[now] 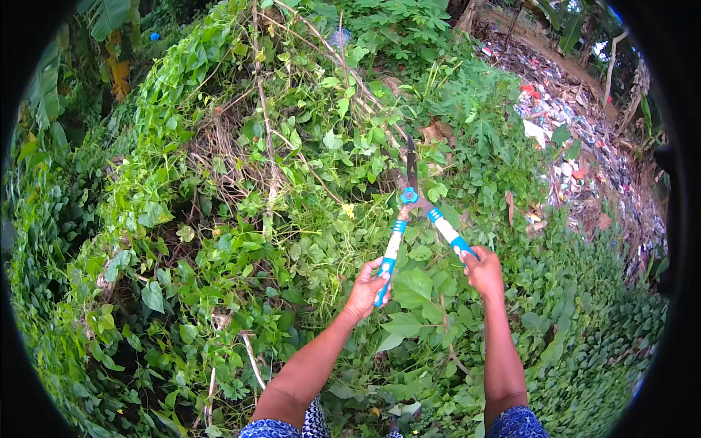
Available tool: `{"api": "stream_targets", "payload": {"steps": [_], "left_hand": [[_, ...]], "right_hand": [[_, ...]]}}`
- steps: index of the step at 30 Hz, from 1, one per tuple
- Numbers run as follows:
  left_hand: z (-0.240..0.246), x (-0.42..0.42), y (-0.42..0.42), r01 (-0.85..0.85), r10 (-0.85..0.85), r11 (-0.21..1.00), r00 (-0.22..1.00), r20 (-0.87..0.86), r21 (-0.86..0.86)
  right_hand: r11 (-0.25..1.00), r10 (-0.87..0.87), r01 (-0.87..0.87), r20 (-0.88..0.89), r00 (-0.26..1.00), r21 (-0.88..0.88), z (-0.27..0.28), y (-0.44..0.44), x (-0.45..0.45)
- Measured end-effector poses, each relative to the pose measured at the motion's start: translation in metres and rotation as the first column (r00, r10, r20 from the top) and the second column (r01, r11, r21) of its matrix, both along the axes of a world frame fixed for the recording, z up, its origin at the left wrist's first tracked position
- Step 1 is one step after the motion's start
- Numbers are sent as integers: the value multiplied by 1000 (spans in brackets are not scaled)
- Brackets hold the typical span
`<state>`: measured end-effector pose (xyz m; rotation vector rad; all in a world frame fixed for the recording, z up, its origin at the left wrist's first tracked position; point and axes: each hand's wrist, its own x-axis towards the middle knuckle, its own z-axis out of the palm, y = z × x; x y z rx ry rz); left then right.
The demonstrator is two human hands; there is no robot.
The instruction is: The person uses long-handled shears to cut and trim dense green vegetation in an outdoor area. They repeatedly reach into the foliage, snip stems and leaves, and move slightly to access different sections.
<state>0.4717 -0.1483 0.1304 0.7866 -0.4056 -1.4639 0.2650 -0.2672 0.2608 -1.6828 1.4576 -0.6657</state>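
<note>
My left hand (368,291) is closed around the left blue-and-white handle of a pair of hedge shears (409,195). My right hand (483,269) grips the other handle. The handles stand apart in a V, joined at a blue pivot knob. The dark blades point up and away from me among leafy vines (328,139), beside a long woody stem (358,82). Leaves partly hide the blades, so whether they touch a stem cannot be told. Broad green leaves (413,287) lie between my forearms.
Dry branches (268,120) run through the vine-covered mound on the left. A slope of scattered litter (586,148) lies at the upper right, with tree trunks behind it. Banana leaves (46,85) hang at the upper left. Low creepers (575,328) cover the ground at the right.
</note>
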Motion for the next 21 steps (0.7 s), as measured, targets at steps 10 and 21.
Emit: {"api": "stream_targets", "payload": {"steps": [10,21], "left_hand": [[16,42,-40,-67,67,998,996,62,-12],[83,9,-60,-427,407,904,876,260,21]], "right_hand": [[992,27,-35,-76,997,-118,12,-34,56],[993,97,-110,276,956,32,-20,-6,135]]}}
